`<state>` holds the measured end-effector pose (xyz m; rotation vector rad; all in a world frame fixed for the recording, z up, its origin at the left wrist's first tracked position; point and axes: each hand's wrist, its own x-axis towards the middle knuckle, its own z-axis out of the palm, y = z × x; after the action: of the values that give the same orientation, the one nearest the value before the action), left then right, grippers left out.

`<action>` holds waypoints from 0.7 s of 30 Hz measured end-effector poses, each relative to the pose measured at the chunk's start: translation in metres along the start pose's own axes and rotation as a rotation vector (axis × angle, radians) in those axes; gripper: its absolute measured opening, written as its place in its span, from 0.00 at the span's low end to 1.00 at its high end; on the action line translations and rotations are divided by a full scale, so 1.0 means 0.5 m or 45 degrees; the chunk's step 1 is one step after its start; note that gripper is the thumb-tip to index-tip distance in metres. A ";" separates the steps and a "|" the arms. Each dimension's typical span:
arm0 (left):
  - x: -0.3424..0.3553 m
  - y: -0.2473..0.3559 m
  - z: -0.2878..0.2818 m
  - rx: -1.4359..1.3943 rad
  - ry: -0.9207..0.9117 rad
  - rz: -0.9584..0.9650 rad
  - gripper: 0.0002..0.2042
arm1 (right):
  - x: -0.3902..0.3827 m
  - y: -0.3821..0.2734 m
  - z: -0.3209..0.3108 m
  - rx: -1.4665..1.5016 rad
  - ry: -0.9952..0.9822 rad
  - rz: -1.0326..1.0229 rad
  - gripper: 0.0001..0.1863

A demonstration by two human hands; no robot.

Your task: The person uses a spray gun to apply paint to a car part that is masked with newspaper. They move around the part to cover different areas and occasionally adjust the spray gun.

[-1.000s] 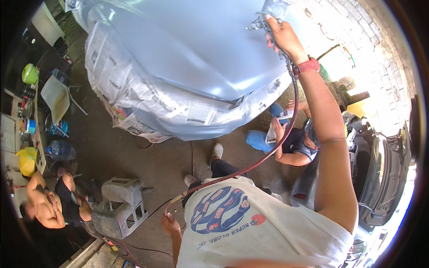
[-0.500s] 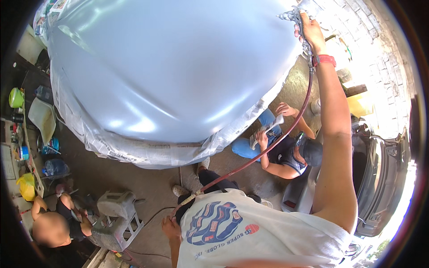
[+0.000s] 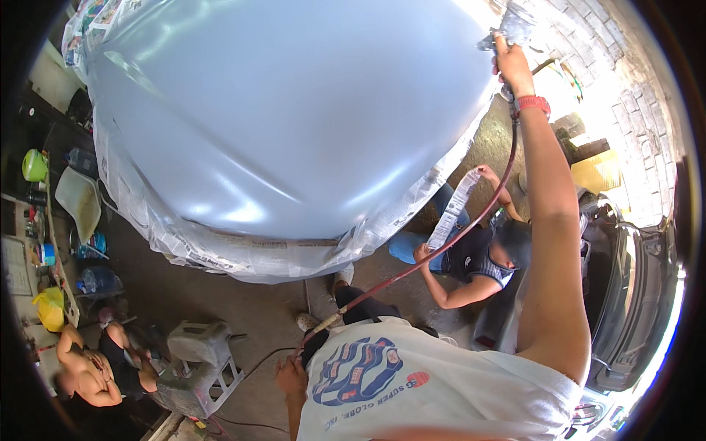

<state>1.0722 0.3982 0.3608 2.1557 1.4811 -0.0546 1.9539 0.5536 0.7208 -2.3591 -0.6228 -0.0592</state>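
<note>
My right hand (image 3: pixel 516 67) is wrapped round the handle of a spray gun (image 3: pixel 518 26), beyond the far right edge of a grey-painted car hood (image 3: pixel 294 110). A dark red hose (image 3: pixel 412 266) runs from the gun's base, back across the front of my body. Low in the picture, my left hand (image 3: pixel 292 376) is closed on the hose near my waist; its fingertips are partly hidden. Newspaper and clear plastic masking (image 3: pixel 243 257) skirts the hood's edge.
On the right a crouching co-worker (image 3: pixel 478 264) holds a newspaper strip (image 3: pixel 452 209). Behind is an open dark car part (image 3: pixel 625 294) near a brick wall (image 3: pixel 647 132). At lower left are a person seated (image 3: pixel 92 367), a grey plastic stool (image 3: pixel 195 367) and a cluttered shelf (image 3: pixel 55 257).
The spray gun has moved slightly right and tilted. The co-worker has stretched the newspaper strip out longer. The seated person's arms have moved across the chest. My view has shifted slightly.
</note>
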 end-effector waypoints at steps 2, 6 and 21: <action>-0.022 -0.053 0.019 0.063 0.024 -0.067 0.16 | -0.101 -0.029 0.014 0.206 -0.082 -0.139 0.33; -0.093 -0.183 0.035 0.035 -0.100 -0.367 0.18 | -0.322 -0.132 0.029 0.357 -0.241 -0.216 0.31; -0.367 -0.455 0.004 -0.270 0.022 -0.691 0.23 | -0.894 -0.486 0.089 0.482 -0.604 -0.525 0.28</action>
<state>0.7989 0.3001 0.3280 1.5465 1.9453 -0.0650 1.4437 0.5521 0.7440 -1.8497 -1.2245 0.4107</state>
